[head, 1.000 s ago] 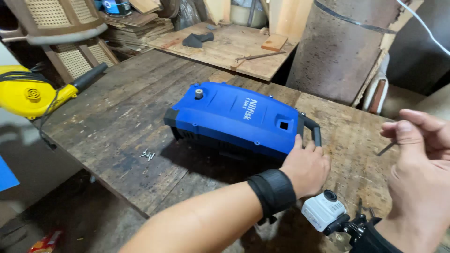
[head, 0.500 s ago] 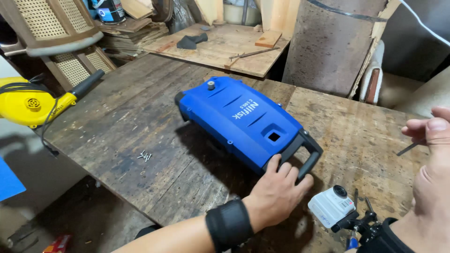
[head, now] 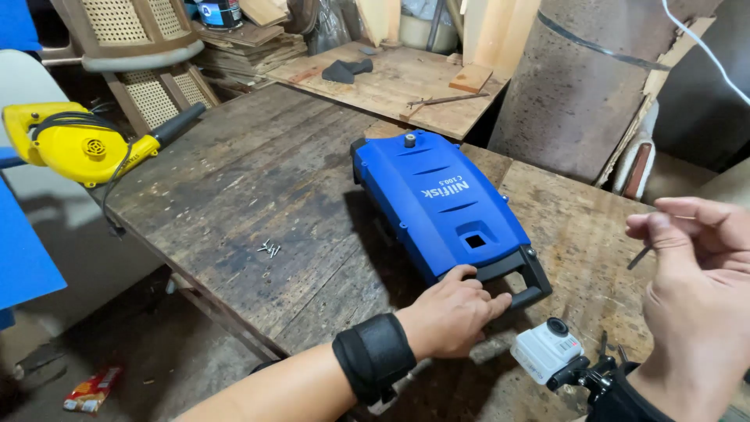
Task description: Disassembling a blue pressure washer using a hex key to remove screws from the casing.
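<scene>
Closest to the lens, a small white action camera (head: 548,352) sits strapped at the right wrist, and a black wrist band (head: 373,356) wraps the left forearm. The left hand (head: 451,312) lies on the black carry handle (head: 522,275) at the near end of the blue machine housing (head: 441,205), fingers curled over the bar, grip wrapped on it. Off to the right, the right hand (head: 699,293) is raised above the worktop (head: 258,180), thumb and forefinger pressed together on a thin dark screw (head: 640,256), the rest of the fingers loosely curled. The housing lies flat on the worn wooden worktop, running diagonally away from the handle, with a small metal fitting (head: 408,141) standing up at its far end and a square opening near the handle. Left of it, well apart, a little cluster of loose screws (head: 269,248) rests on the boards. Further left, a yellow electric blower (head: 78,143) sits at the worktop's edge, black nozzle pointing inward. Beyond, a plywood sheet (head: 391,86) carries a wood block (head: 472,77), with cane-backed chairs (head: 125,31) behind.
</scene>
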